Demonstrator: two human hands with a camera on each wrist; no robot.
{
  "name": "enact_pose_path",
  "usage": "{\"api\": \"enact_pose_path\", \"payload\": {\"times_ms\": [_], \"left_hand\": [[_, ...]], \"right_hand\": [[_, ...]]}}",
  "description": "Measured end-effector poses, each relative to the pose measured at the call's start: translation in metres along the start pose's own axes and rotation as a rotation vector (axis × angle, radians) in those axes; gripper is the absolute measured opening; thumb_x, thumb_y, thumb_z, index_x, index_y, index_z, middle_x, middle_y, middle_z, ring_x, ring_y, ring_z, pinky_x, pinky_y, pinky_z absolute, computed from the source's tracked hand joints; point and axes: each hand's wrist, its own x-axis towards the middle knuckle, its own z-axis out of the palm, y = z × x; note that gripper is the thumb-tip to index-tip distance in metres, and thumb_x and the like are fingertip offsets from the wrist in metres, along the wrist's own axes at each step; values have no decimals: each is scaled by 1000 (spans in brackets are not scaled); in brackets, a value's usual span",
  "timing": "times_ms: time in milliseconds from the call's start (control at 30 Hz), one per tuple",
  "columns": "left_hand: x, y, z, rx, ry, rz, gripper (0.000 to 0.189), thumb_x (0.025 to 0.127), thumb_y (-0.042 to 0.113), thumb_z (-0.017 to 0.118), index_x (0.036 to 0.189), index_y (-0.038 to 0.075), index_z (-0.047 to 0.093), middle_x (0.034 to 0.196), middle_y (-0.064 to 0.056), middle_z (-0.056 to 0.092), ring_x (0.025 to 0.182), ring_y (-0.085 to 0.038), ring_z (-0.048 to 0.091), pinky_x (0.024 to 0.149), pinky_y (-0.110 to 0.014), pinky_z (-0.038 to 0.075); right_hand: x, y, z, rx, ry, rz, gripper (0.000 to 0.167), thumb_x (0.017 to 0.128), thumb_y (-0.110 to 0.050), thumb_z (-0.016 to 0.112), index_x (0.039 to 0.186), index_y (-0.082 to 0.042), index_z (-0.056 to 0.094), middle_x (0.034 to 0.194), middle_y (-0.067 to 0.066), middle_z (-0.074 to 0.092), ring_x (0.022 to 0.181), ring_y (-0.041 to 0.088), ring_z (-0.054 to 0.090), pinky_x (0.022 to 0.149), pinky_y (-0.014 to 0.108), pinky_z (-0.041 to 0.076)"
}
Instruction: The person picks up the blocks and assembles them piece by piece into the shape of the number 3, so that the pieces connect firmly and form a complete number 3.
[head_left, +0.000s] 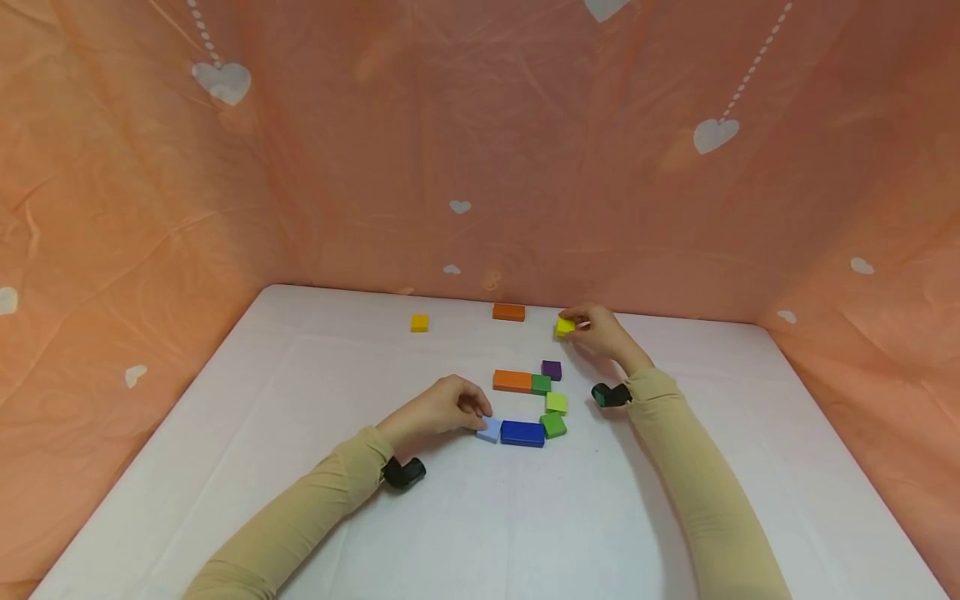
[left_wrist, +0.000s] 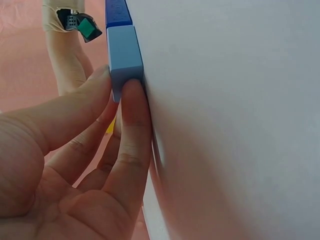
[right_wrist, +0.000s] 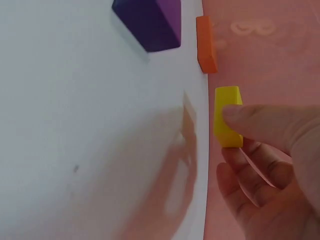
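My left hand [head_left: 446,406] pinches the near end of a light blue block [left_wrist: 125,47] between thumb and finger. That block lies on the white table at the left end of a long dark blue block [head_left: 522,434], almost in line with it. At the far side my right hand [head_left: 603,332] grips a yellow block [right_wrist: 228,135], thumb across its face. The yellow block is held off the table, its shadow apart from it. A green block [head_left: 553,425] sits at the dark blue block's right end, with a lime block [head_left: 557,402] behind it.
An orange block [head_left: 512,381] and a darker green block [head_left: 541,384] stand end to end, a purple block [head_left: 552,369] just behind. Near the back edge lie another orange block [head_left: 508,312] and a golden-yellow block [head_left: 420,323]. Orange cloth [head_left: 487,167] with hearts encloses the table.
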Motion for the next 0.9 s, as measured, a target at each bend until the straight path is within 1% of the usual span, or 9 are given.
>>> {"api": "enact_pose_path", "payload": {"times_ms": [133, 267, 467, 667, 800, 900], "left_hand": [[0, 1, 0, -2, -2, -9, 10, 84, 4, 73, 93, 6, 70, 85, 1, 65, 76, -16, 56, 72, -27, 48], [0, 1, 0, 12, -3, 1, 10, 84, 4, 73, 93, 6, 70, 86, 1, 65, 77, -17, 57, 73, -27, 49], [1, 1, 0, 18, -5, 12, 10, 83, 4, 73, 92, 6, 70, 85, 1, 65, 77, -16, 57, 73, -27, 49], [1, 0, -1, 15, -10, 17, 10, 83, 5, 74, 92, 6, 70, 85, 1, 65, 76, -16, 57, 72, -26, 49], [1, 1, -1, 1, -6, 3, 10, 84, 5, 73, 93, 7, 70, 85, 1, 65, 76, -16, 56, 72, -27, 48], [0, 0, -1, 5, -5, -6, 10, 84, 5, 73, 92, 7, 70, 84, 1, 65, 76, -16, 57, 72, -27, 48]], "right_hand": [[-1, -4, 1, 8, -24, -13, 34, 85, 4, 68, 118, 9, 62, 113, 22, 58, 101, 35, 52, 92, 47, 45], [-2, -5, 2, 4, -48, -15, 34, 85, 4, 68, 118, 7, 62, 113, 20, 59, 100, 33, 52, 92, 45, 46], [-2, -5, 4, -6, -74, -41, 33, 84, 2, 69, 117, 5, 64, 112, 17, 61, 99, 31, 53, 91, 45, 46], [-2, -8, 9, -9, -116, 14, 34, 85, -3, 70, 119, -1, 65, 112, 12, 60, 102, 29, 53, 93, 42, 45], [0, -13, 12, -11, -129, 18, 34, 85, -3, 69, 119, -1, 64, 112, 12, 60, 102, 29, 53, 93, 42, 45], [1, -15, 16, 0, -158, 31, 34, 85, -3, 70, 119, -1, 64, 113, 12, 61, 103, 29, 53, 93, 42, 45]]}}
